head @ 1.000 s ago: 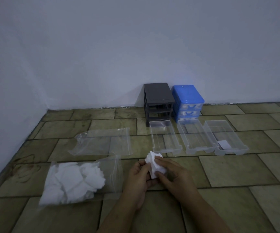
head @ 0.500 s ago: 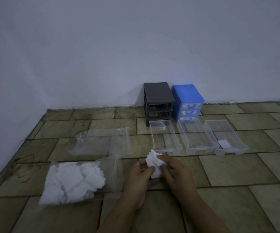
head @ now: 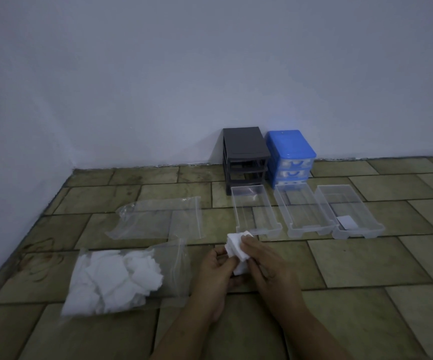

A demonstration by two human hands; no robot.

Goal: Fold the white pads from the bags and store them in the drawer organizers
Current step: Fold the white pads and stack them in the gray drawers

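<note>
Both hands (head: 238,266) pinching one white pad (head: 237,246), its long axis tilted toward the clear drawers (head: 257,213).

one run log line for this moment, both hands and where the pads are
left hand + right hand: folding white pad | drawers: out on floor, rightmost holds one pad | bag of pads: left

no readable text, labels, brands, numbers, signs anywhere
</note>
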